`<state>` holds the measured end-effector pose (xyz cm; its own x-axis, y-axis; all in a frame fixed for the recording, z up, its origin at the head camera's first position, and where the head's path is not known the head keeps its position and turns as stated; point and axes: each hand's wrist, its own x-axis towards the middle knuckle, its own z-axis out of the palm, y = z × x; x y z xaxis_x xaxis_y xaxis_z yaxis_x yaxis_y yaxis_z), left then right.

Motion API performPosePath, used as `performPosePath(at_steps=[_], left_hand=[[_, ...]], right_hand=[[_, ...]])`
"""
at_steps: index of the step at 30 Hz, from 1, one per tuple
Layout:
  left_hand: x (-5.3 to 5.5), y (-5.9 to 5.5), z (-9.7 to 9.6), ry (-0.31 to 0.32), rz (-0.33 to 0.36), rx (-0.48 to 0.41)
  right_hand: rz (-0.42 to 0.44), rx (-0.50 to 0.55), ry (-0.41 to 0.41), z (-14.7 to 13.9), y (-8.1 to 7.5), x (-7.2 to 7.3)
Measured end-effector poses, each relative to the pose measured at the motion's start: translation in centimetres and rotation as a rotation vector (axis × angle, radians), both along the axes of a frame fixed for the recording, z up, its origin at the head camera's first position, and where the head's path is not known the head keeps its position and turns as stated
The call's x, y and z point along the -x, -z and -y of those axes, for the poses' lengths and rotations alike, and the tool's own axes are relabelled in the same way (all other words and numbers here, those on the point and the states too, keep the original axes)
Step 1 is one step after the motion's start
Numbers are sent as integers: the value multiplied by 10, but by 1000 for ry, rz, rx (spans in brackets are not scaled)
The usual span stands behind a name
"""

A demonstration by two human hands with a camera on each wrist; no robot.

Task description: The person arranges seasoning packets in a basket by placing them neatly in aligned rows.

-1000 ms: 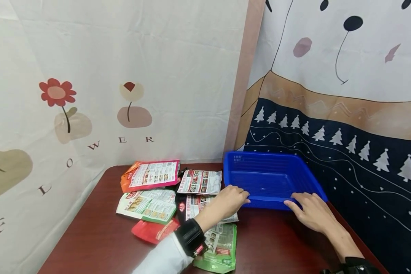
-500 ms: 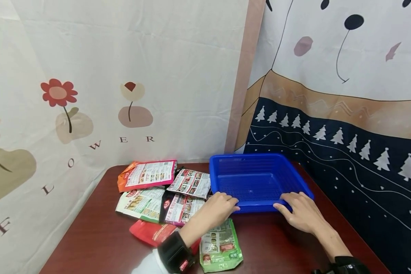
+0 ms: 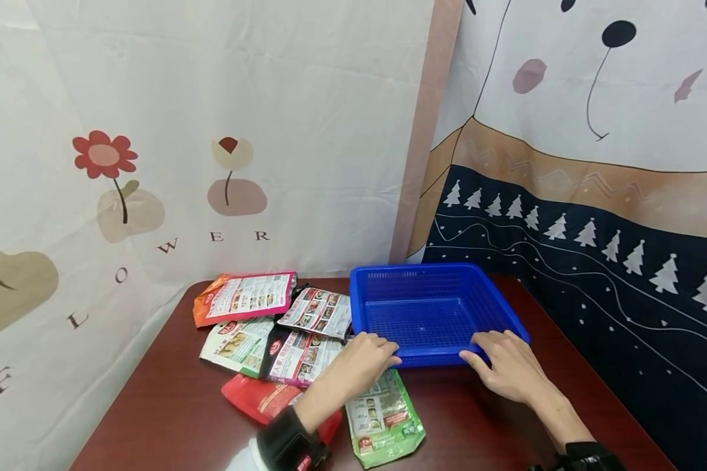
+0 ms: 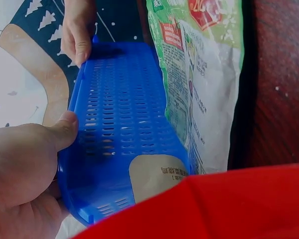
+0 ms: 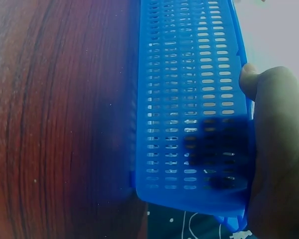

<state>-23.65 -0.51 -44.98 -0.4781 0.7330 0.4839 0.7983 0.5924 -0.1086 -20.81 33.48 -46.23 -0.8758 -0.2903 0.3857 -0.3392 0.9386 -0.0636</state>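
Observation:
A blue plastic basket [image 3: 430,358] with slotted walls stands on the table, and no contents show in it. My left hand [image 3: 356,365] grips the near rim at its left end. The right hand [image 3: 509,367] holds the same rim near the right corner. In both wrist views, the thumbs lie against the outside of the slotted wall [image 4: 119,109]. Just below the left hand lies a green pouch [image 3: 387,425], its top edge close to the basket. A red pouch [image 3: 265,400] lies partly hidden under the left forearm.
Several more pouches overlap left of the basket: an orange-pink one [image 3: 247,297], a white-green one [image 3: 238,345], a dark one with a white label [image 3: 320,313] and another below it [image 3: 303,356]. Printed curtains [image 3: 318,131] border the brown table [image 3: 153,392] at back and right.
Both hands have drawn the basket left, bringing it up against the pouches. Some pouches have shifted left, and the green one has turned slightly. Both hands keep their hold on the rim.

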Motion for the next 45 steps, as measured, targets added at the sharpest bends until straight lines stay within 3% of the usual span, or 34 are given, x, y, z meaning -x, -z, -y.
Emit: performPosePath(at_steps=[7,18,26,34,37,41,45], left_hand=[[1,1,-1,11,36,-4],[1,-2,4,-5,185,18],[-8,-26,22,95,279,-32],[-26,-58,67,106,293,-153],[-28,-65,90,74,288,-203],[-20,-67,123,-28,282,-260],[0,-64,162,-152,310,-315]], right_hand=[[22,5,5,0,-1,-4],[-117,-28,-24,1,6,7],[-163,-33,-2,4,10,12],[-172,-31,8,4,12,12],[-165,-32,14,3,11,12],[-159,-29,11,3,11,12],[-159,-20,0,5,12,12]])
